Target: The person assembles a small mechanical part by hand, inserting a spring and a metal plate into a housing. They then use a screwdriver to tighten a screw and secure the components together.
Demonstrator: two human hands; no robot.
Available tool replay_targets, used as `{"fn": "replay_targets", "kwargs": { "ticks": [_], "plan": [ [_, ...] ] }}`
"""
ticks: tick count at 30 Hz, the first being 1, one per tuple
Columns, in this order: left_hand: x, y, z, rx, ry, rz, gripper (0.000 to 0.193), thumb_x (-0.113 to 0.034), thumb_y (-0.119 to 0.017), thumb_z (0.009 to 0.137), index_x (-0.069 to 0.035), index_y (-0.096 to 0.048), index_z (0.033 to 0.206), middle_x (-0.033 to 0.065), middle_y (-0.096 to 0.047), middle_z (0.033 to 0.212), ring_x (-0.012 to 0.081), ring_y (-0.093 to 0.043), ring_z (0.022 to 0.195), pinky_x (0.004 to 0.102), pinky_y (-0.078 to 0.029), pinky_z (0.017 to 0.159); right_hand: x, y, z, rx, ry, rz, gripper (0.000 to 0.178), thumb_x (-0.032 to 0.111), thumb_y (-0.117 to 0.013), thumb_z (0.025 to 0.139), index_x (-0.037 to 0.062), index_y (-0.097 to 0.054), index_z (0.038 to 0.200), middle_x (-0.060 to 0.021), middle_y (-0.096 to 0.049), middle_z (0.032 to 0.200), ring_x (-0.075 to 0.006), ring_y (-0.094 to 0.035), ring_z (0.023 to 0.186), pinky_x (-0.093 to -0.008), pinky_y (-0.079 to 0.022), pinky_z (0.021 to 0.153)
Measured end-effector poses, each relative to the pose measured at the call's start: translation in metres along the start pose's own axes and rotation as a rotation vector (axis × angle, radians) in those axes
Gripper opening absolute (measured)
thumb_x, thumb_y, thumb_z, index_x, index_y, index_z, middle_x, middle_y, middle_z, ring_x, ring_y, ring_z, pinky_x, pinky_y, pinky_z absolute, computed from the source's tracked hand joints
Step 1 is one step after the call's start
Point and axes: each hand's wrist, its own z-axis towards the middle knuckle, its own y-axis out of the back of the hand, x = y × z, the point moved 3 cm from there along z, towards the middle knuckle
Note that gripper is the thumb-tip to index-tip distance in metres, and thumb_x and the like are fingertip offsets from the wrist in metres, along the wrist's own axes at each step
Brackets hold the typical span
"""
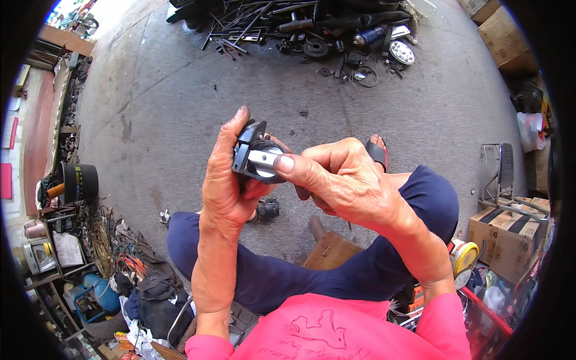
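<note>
My left hand (225, 174) is wrapped round a small black plastic part (242, 157), its thumb pointing up along the side. A round face with a flat silver bar across it, like a rotary knob (263, 158), sits on the part and faces up. My right hand (336, 177) reaches in from the right with thumb and bent fingers closed on the knob's right end. The thumb covers that end of the silver bar. On the floor just below my left hand lies another black rounded part (268, 208); its kind is unclear.
A heap of metal rods and tools (258, 24) lies on the concrete ahead. Between my knees is a wooden block or stool (330, 249). Left are a black bucket (80, 182), coiled wire (103, 240) and clutter; right, cardboard boxes (501, 240) and a folded metal frame (504, 171).
</note>
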Motion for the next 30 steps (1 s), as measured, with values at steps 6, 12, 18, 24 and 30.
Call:
{"fn": "replay_targets", "kwargs": {
  "ticks": [6,12,18,24,30],
  "plan": [
    [-0.01,-0.008,-0.012,-0.048,-0.274,0.23,0.037,-0.039,-0.053,0.089,-0.002,-0.059,0.089,0.0006,-0.058,0.065,0.0035,-0.04,0.045,0.0171,-0.03,0.041,-0.007,0.006,0.005,-0.036,0.073,-0.082,0.042,0.034,-0.059,0.091,-0.0001,-0.062,0.066,0.0037,-0.045,0.05,-0.0021,-0.036,0.05,-0.0259,-0.027,0.041],
    [-0.017,-0.021,-0.024,-0.01,-0.439,0.408,0.032,-0.017,-0.064,0.074,-0.002,-0.052,0.099,0.0013,-0.057,0.073,0.0016,-0.042,0.055,0.0159,-0.032,0.048,-0.008,0.004,0.003,-0.042,0.33,-0.229,0.04,0.03,-0.061,0.091,-0.0009,-0.058,0.065,0.0026,-0.044,0.049,-0.0034,-0.035,0.047,-0.0271,-0.025,0.039],
    [-0.019,-0.016,-0.026,0.027,-0.405,0.294,0.029,-0.015,-0.061,0.074,-0.002,-0.052,0.098,0.0024,-0.057,0.073,0.0017,-0.04,0.052,0.0164,-0.03,0.045,0.003,0.001,-0.005,0.098,0.169,-0.07,0.03,0.021,-0.047,0.091,0.0013,-0.058,0.072,-0.0017,-0.054,0.061,-0.0077,-0.046,0.056,-0.0278,-0.038,0.052],
    [-0.013,-0.006,-0.023,-0.005,-0.251,0.096,0.02,-0.016,-0.059,0.077,-0.003,-0.055,0.093,0.0019,-0.057,0.07,0.0046,-0.037,0.048,0.0182,-0.028,0.042,0.003,-0.004,-0.003,0.079,0.248,-0.1,0.028,0.021,-0.048,0.092,-0.0008,-0.058,0.076,-0.0009,-0.05,0.059,-0.0066,-0.043,0.052,-0.0261,-0.035,0.049],
    [0.001,-0.006,-0.015,-0.043,0.113,-0.204,0.022,-0.028,-0.058,0.082,-0.007,-0.06,0.076,-0.0014,-0.051,0.057,0.008,-0.035,0.042,0.0213,-0.026,0.038,0.0,-0.01,-0.003,0.039,0.329,-0.049,0.031,0.024,-0.051,0.095,-0.0023,-0.06,0.081,0.0032,-0.045,0.053,-0.0033,-0.039,0.045,-0.0224,-0.03,0.042]
  ]
}}
